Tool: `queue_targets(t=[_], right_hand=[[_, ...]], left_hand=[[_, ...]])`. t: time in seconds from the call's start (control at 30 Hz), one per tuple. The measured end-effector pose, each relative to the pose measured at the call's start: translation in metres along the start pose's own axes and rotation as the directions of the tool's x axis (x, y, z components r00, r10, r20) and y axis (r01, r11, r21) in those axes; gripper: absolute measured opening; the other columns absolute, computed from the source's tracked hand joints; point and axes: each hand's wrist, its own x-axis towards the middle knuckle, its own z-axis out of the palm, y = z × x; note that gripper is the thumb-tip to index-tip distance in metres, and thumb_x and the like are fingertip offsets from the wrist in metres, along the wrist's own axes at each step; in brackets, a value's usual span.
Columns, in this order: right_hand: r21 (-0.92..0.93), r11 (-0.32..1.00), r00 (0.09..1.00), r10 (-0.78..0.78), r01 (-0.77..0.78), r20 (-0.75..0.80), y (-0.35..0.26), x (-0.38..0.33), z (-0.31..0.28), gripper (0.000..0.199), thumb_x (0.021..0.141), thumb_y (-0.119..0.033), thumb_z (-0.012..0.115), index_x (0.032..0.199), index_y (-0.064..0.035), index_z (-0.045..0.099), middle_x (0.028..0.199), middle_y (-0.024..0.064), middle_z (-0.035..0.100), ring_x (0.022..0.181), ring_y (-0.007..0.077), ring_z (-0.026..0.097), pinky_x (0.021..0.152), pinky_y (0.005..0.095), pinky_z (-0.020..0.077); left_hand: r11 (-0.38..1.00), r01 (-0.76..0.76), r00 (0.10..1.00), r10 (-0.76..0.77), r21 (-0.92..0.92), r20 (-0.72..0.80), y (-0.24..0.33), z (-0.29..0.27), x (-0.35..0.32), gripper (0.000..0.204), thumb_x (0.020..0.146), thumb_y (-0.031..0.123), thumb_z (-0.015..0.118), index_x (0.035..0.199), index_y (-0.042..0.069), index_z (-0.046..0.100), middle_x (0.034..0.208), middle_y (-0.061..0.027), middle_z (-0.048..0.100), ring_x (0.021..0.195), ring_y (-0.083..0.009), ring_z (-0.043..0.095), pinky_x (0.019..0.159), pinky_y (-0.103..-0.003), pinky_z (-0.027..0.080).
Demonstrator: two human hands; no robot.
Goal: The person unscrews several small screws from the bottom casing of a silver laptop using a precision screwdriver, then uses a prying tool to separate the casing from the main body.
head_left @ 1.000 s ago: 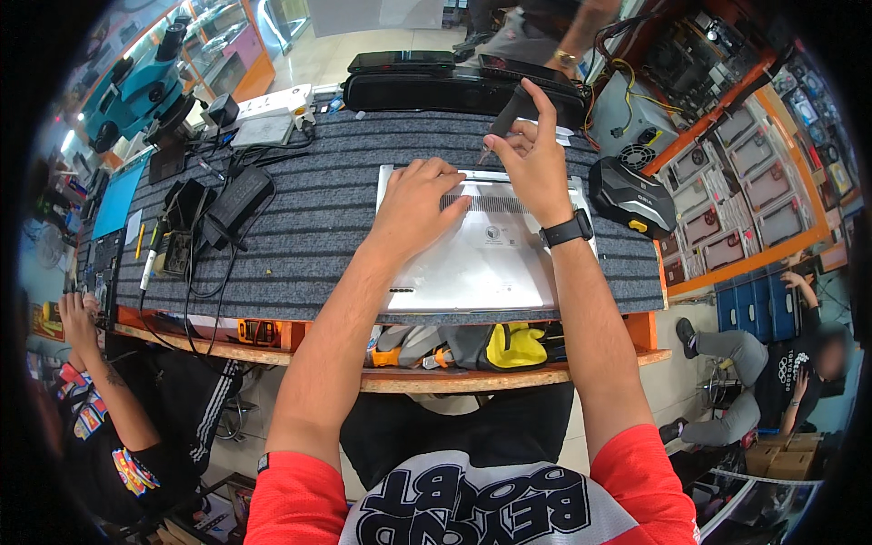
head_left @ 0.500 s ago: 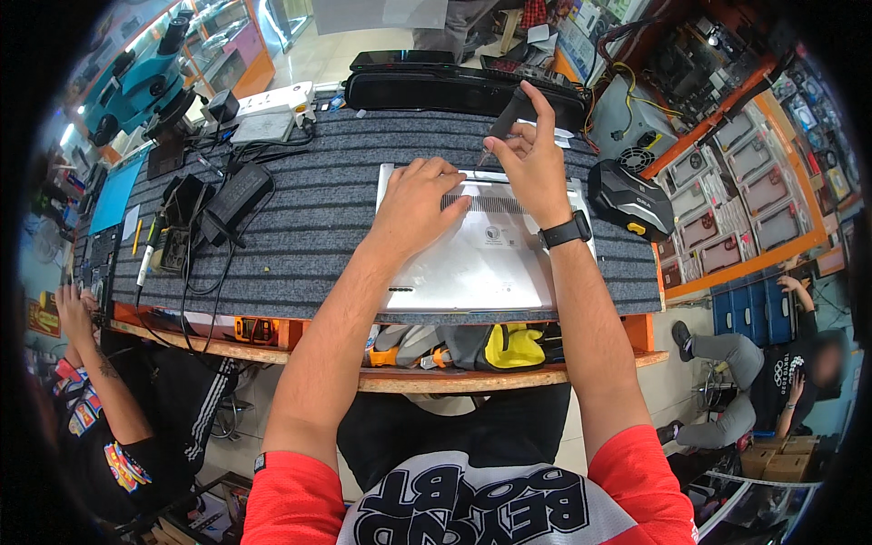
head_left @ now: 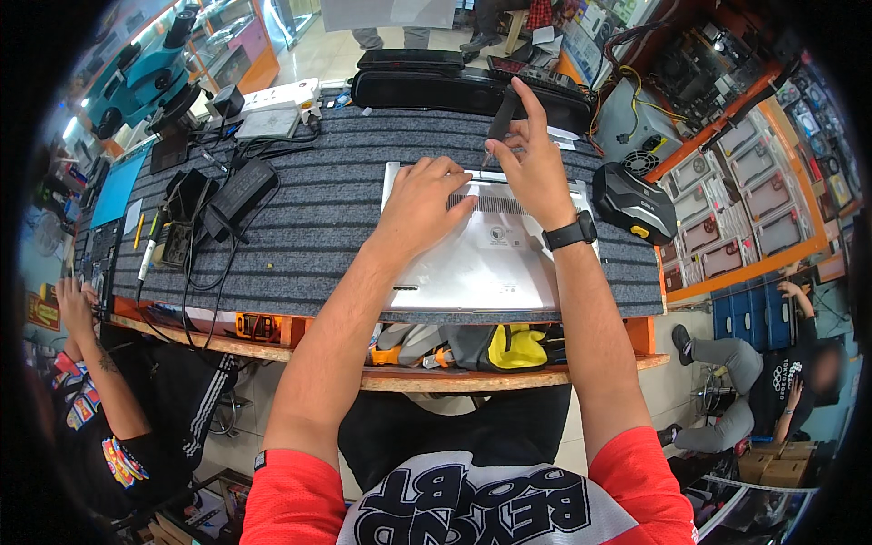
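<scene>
A silver laptop (head_left: 472,272) lies on the striped grey mat with its vented underside facing up. My right hand (head_left: 538,182) grips a screwdriver (head_left: 500,118) with a dark handle, the index finger reaching up to its top. The thin shaft points down to the laptop's far edge; whether its tip sits in a screw is too small to tell. Flat on the far left part of the laptop rests my left hand (head_left: 422,204), fingers spread and thumb near the vent grille, holding nothing.
Left of the laptop are a black power adapter (head_left: 245,191) with cables and a white pen-like tool (head_left: 148,250). A black speaker bar (head_left: 427,91) spans the back. To the right sits a black device (head_left: 634,204). Below, an open drawer holds yellow-grey gloves (head_left: 518,347). Co-workers sit at both sides.
The screwdriver stands slightly more upright in my right hand. My left hand stays on the laptop, and the whole view has shifted a little.
</scene>
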Motion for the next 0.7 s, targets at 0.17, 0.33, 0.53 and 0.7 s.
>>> queue_targets(t=[0.17, 0.33, 0.53, 0.7], right_hand=[[-0.134, 0.990, 0.999, -0.045, 0.047, 0.017, -0.015, 0.001, 0.001, 0.087, 0.091, -0.008, 0.078, 0.161, -0.0241, 0.030, 0.105, 0.0174, 0.072, 0.092, 0.0300, 0.075, 0.078, 0.0395, 0.0603], [0.016, 0.998, 0.997, -0.069, 0.069, 0.019, -0.013, 0.005, -0.001, 0.083, 0.091, -0.007, 0.078, 0.159, -0.0224, 0.033, 0.102, 0.0165, 0.071, 0.089, 0.0312, 0.074, 0.078, 0.0402, 0.0600], [-0.037, 0.997, 0.998, -0.061, 0.061, 0.009, -0.009, 0.006, 0.004, 0.090, 0.090, -0.004, 0.076, 0.162, -0.0233, 0.026, 0.097, 0.0159, 0.071, 0.088, 0.0326, 0.075, 0.075, 0.0413, 0.0593], [-0.069, 0.997, 0.997, 0.031, -0.027, 0.066, -0.012, 0.006, -0.002, 0.092, 0.091, -0.003, 0.075, 0.163, -0.0234, 0.023, 0.093, 0.0171, 0.072, 0.085, 0.0342, 0.075, 0.075, 0.0428, 0.0593]], left_hand=[[1.000, -0.012, 1.000, 0.012, 0.007, -0.001, -0.002, 0.000, 0.000, 0.038, 0.093, 0.028, 0.074, 0.122, 0.004, 0.076, 0.122, -0.0080, 0.068, 0.118, -0.0272, 0.060, 0.103, -0.044, 0.043], [1.000, -0.027, 1.000, 0.027, -0.002, -0.007, -0.002, 0.000, 0.000, 0.038, 0.093, 0.028, 0.073, 0.123, 0.004, 0.075, 0.121, -0.0077, 0.068, 0.117, -0.0274, 0.059, 0.102, -0.044, 0.043], [1.000, 0.001, 1.000, -0.001, 0.014, 0.010, -0.001, 0.000, 0.000, 0.039, 0.093, 0.028, 0.074, 0.123, 0.003, 0.075, 0.123, -0.0080, 0.068, 0.119, -0.0275, 0.059, 0.103, -0.044, 0.042], [1.000, 0.006, 1.000, -0.006, -0.001, 0.015, 0.000, -0.001, -0.001, 0.039, 0.093, 0.028, 0.073, 0.123, 0.004, 0.076, 0.125, -0.0079, 0.068, 0.120, -0.0273, 0.059, 0.104, -0.044, 0.042]])
